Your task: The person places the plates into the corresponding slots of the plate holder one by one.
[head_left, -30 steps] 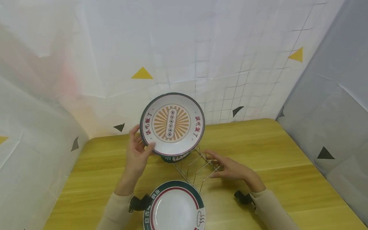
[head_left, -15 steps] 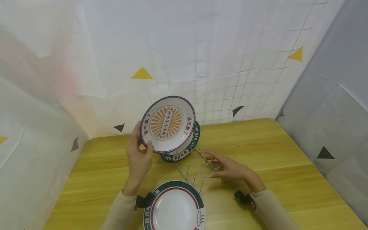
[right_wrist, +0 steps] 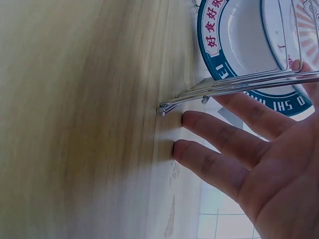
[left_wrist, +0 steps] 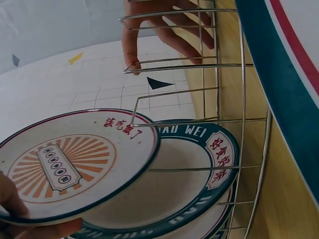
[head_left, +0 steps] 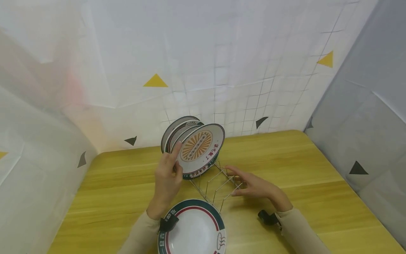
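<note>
My left hand [head_left: 168,176] pinches the left edge of a round plate [head_left: 199,148] with an orange sunburst and red characters. The plate tilts over the back of a wire dish rack [left_wrist: 242,74]. Just behind it, several plates stand in the rack, one with a green lettered rim [left_wrist: 224,159]. At the rack's right side is my right hand [head_left: 253,185], fingers extended and spread. Its index finger and thumb lie at the wires, while two fingertips [right_wrist: 184,147] rest on the table. The held plate's lower edge is partly hidden by my left hand in the head view.
Another white plate [head_left: 195,229] with a green and red rim lies flat on the wooden table [head_left: 317,197], in front of the rack. White sheeting [head_left: 203,53] with yellow and black triangles encloses the back and sides.
My left hand has moved right and tilted the sunburst plate, bringing it lower to the rack's back slots. Plates behind it have come into view. The right hand has stayed in place.
</note>
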{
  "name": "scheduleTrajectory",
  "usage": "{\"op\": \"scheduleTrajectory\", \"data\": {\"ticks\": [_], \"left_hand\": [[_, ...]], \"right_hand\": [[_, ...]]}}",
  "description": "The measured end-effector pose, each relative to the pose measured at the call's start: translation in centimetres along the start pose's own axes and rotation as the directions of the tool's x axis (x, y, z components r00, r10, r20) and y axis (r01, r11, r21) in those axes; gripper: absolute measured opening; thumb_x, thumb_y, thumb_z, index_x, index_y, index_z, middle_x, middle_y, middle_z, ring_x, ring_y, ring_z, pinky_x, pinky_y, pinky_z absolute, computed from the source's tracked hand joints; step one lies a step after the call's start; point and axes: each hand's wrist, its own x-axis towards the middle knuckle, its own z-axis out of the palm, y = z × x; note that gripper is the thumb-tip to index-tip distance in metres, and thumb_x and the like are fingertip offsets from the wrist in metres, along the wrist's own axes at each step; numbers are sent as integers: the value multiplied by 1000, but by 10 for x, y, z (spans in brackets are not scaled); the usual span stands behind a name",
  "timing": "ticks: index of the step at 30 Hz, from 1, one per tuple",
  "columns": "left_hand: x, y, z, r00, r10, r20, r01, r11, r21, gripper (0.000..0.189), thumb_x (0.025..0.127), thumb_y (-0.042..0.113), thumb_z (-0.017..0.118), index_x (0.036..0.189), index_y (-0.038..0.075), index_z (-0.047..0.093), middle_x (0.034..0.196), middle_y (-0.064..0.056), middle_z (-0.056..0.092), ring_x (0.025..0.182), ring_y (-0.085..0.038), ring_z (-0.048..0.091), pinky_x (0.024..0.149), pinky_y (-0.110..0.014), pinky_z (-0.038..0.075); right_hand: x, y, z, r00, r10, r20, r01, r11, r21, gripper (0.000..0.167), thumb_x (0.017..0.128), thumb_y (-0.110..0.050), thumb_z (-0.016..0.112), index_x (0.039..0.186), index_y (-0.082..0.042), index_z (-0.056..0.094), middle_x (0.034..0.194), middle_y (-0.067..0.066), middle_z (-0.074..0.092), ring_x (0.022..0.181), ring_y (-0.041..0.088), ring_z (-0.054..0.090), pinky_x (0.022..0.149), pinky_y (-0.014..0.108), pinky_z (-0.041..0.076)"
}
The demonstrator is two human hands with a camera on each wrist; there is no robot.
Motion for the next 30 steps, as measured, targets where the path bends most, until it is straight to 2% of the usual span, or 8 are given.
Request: {"op": "scheduleTrajectory", "data": {"ticks": [5, 10, 14, 23, 25, 30], "left_hand": [[-7, 5, 9, 997, -16, 69, 16, 1000, 2, 80, 73, -22, 58, 142, 18, 53, 76, -5, 41, 63, -10, 35, 52, -18, 31], [-14, 6, 17, 991, -56, 122, 56, 998, 5, 79, 75, -20, 59, 143, 20, 51, 77, -4, 42, 62, -9, 35, 52, -18, 33], [-20, 3, 22, 983, -79, 163, 82, 997, -9, 79, 76, -19, 59, 144, 20, 51, 78, -4, 43, 62, -8, 35, 51, -17, 32], [-28, -3, 28, 977, -115, 182, 116, 993, 4, 82, 77, -20, 60, 148, 18, 45, 79, -5, 44, 65, -8, 32, 52, -19, 33], [-28, -3, 28, 971, -133, 197, 129, 991, 32, 83, 78, -18, 60, 150, 20, 42, 80, -6, 45, 65, -9, 33, 52, -19, 34], [-25, -1, 23, 945, -159, 284, 132, 985, 112, 86, 82, -13, 61, 154, 25, 33, 85, -7, 46, 63, -11, 35, 51, -18, 36]], "right_hand": [[-1, 1, 0, 1000, -10, 4, 10, 1000, 17, 87, 89, -37, 71, 156, -31, 16, 150, 23, 41, 132, 46, 45, 104, 62, 39], [-1, 1, 0, 1000, -6, 8, 6, 1000, 24, 89, 89, -36, 71, 157, -21, 16, 150, 24, 40, 131, 48, 45, 105, 63, 39], [-1, 1, 1, 1000, 3, 6, -3, 1000, 22, 89, 88, -36, 71, 157, -18, 17, 150, 23, 41, 132, 48, 45, 104, 63, 39], [4, 0, 1, 1000, 18, 5, -18, 1000, -12, 88, 88, -38, 71, 157, -20, 19, 150, 21, 42, 133, 41, 45, 104, 60, 41], [4, 0, 2, 1000, 17, 4, -17, 1000, -15, 88, 88, -39, 71, 157, -21, 19, 150, 20, 42, 133, 41, 46, 104, 60, 41], [3, 1, 3, 1000, 9, -1, -9, 1000, -7, 88, 88, -38, 71, 157, -25, 18, 150, 21, 42, 133, 42, 46, 105, 60, 41]]}}
